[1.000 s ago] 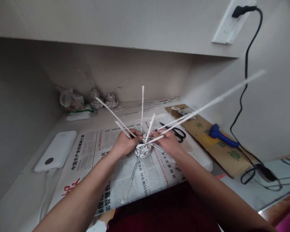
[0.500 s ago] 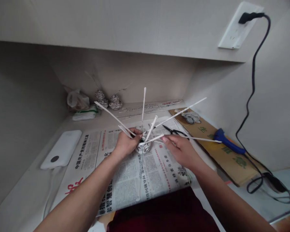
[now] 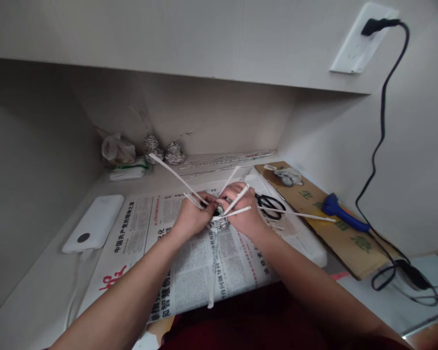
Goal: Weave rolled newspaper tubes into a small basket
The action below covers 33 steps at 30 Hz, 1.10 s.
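Observation:
A small round piece woven from rolled newspaper (image 3: 221, 224) sits over the newspaper sheet, with several thin white paper tubes (image 3: 175, 175) sticking out around it. My left hand (image 3: 192, 214) is closed around its left side, thumb at the rim. At the right of the rim, my right hand (image 3: 245, 210) has its fingers bent and pressed together beside the left fingertips, pinching a paper tube whose gripped part is mostly hidden. Two tubes cross in front of the right hand. Another tube (image 3: 211, 287) hangs toward my body.
Black-handled scissors (image 3: 272, 206) lie right of my hands, partly covered. A cardboard sheet (image 3: 306, 194) bears a blue glue gun (image 3: 345, 214). At left is a white power bank (image 3: 95, 224). Woven gourd shapes (image 3: 174, 154), a plastic bag (image 3: 117, 149) and loose paper tubes (image 3: 226, 159) lie at the back.
My right hand has moved left, from a tube's outer end to the woven rim beside my left hand. Some tubes have shifted, and more of the scissors' handles shows.

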Motion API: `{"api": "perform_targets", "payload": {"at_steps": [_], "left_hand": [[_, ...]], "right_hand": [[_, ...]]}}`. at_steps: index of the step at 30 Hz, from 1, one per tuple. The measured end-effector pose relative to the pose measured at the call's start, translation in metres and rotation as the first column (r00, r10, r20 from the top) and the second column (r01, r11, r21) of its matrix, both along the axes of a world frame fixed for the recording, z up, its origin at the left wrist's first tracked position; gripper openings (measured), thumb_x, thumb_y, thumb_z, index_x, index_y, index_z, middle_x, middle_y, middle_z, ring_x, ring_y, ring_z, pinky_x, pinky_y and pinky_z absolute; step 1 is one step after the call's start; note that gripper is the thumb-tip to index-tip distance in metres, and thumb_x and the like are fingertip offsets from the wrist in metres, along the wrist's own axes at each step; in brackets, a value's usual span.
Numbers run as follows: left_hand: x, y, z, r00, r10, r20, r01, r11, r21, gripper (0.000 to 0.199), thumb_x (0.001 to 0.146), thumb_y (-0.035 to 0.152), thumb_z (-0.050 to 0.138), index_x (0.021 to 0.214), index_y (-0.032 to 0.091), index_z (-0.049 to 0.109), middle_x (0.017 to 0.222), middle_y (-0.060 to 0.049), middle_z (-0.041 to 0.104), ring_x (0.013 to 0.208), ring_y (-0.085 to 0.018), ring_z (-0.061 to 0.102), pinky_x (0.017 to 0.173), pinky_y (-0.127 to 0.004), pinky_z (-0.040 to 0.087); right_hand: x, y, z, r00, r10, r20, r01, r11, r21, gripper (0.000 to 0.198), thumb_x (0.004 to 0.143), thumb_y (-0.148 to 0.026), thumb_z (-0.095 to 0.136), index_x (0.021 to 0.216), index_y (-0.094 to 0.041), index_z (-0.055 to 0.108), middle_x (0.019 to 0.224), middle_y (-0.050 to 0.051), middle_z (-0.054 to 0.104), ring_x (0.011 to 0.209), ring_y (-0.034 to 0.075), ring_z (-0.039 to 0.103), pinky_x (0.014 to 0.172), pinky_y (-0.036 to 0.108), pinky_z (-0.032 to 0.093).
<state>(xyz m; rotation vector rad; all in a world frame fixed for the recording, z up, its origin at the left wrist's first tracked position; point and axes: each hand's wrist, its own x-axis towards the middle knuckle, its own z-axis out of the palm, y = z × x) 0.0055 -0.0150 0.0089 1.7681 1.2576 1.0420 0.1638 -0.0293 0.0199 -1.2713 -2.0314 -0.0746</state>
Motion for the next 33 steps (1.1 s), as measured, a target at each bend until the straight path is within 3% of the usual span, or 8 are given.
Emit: {"api": "perform_targets", "payload": {"at_steps": [4, 8, 10, 12, 16, 21, 26, 33], "left_hand": [[0.001, 0.003, -0.005, 0.998, -0.003, 0.066, 0.008, 0.997, -0.073, 0.015, 0.072, 0.026, 0.063, 0.079, 0.014, 0.071, 0.068, -0.004, 0.069, 0.058, -0.014, 0.059, 0.055, -0.024, 0.044], [-0.005, 0.007, -0.006, 0.954, -0.114, 0.278, 0.183, 0.954, -0.237, 0.028, 0.068, 0.027, 0.071, 0.092, 0.013, 0.071, 0.069, -0.004, 0.068, 0.054, -0.013, 0.057, 0.052, -0.025, 0.044], [-0.010, 0.008, 0.000, 0.925, -0.191, 0.330, 0.287, 0.918, -0.274, 0.032, 0.064, 0.022, 0.073, 0.095, 0.015, 0.071, 0.069, -0.003, 0.069, 0.060, -0.014, 0.060, 0.058, -0.026, 0.047], [-0.017, 0.008, 0.008, 0.902, -0.290, 0.320, 0.382, 0.881, -0.278, 0.037, 0.059, 0.014, 0.075, 0.096, 0.018, 0.072, 0.083, -0.004, 0.072, 0.077, -0.017, 0.065, 0.070, -0.028, 0.050], [-0.026, 0.008, 0.018, 0.833, -0.369, 0.411, 0.511, 0.799, -0.317, 0.038, 0.063, 0.010, 0.072, 0.099, 0.023, 0.072, 0.098, -0.006, 0.073, 0.092, -0.017, 0.066, 0.083, -0.031, 0.050], [-0.025, 0.011, 0.012, 0.865, -0.270, 0.424, 0.446, 0.800, -0.401, 0.037, 0.062, 0.014, 0.076, 0.099, 0.020, 0.072, 0.098, -0.007, 0.072, 0.086, -0.017, 0.067, 0.078, -0.032, 0.053], [-0.023, 0.013, 0.006, 0.855, -0.210, 0.475, 0.437, 0.786, -0.437, 0.029, 0.067, 0.026, 0.077, 0.095, 0.018, 0.074, 0.100, -0.008, 0.072, 0.081, -0.014, 0.065, 0.067, -0.024, 0.053], [-0.012, 0.009, 0.005, 0.918, -0.014, 0.396, 0.215, 0.856, -0.471, 0.032, 0.054, 0.031, 0.085, 0.080, 0.014, 0.074, 0.066, -0.001, 0.066, 0.052, -0.007, 0.053, 0.047, -0.020, 0.043]], "right_hand": [[0.001, 0.005, -0.010, 0.998, 0.070, -0.002, -0.070, 0.997, 0.023, 0.011, 0.085, -0.016, 0.055, 0.087, -0.020, 0.065, 0.084, 0.004, 0.067, 0.087, 0.020, 0.057, 0.084, 0.036, 0.031], [0.004, 0.010, -0.016, 0.995, 0.098, -0.021, -0.097, 0.995, 0.030, 0.016, 0.084, -0.013, 0.049, 0.085, -0.020, 0.063, 0.081, 0.004, 0.064, 0.084, 0.020, 0.057, 0.082, 0.034, 0.032], [0.005, 0.010, -0.017, 0.995, 0.087, -0.045, -0.086, 0.996, 0.025, 0.016, 0.084, -0.013, 0.047, 0.083, -0.020, 0.062, 0.081, 0.004, 0.063, 0.083, 0.020, 0.056, 0.081, 0.033, 0.033], [0.007, 0.010, -0.017, 0.995, 0.074, -0.063, -0.073, 0.997, 0.009, 0.017, 0.085, -0.014, 0.046, 0.082, -0.021, 0.061, 0.081, 0.004, 0.063, 0.083, 0.020, 0.056, 0.079, 0.032, 0.034], [0.010, 0.010, -0.018, 0.995, 0.063, -0.078, -0.066, 0.997, -0.029, 0.015, 0.086, -0.015, 0.047, 0.083, -0.021, 0.060, 0.084, 0.004, 0.064, 0.085, 0.020, 0.057, 0.079, 0.031, 0.034], [0.010, 0.010, -0.019, 0.995, 0.056, -0.081, -0.059, 0.998, -0.033, 0.014, 0.085, -0.014, 0.048, 0.081, -0.021, 0.059, 0.080, 0.003, 0.063, 0.083, 0.020, 0.056, 0.078, 0.030, 0.034], [0.008, 0.009, -0.019, 0.993, 0.070, -0.093, -0.073, 0.997, -0.035, 0.015, 0.085, -0.013, 0.047, 0.079, -0.021, 0.058, 0.078, 0.003, 0.062, 0.079, 0.019, 0.056, 0.077, 0.030, 0.035], [0.003, 0.007, -0.014, 0.974, 0.128, -0.185, -0.144, 0.987, -0.074, 0.014, 0.081, -0.012, 0.053, 0.083, -0.021, 0.063, 0.083, 0.002, 0.067, 0.081, 0.018, 0.061, 0.082, 0.031, 0.038]]}}
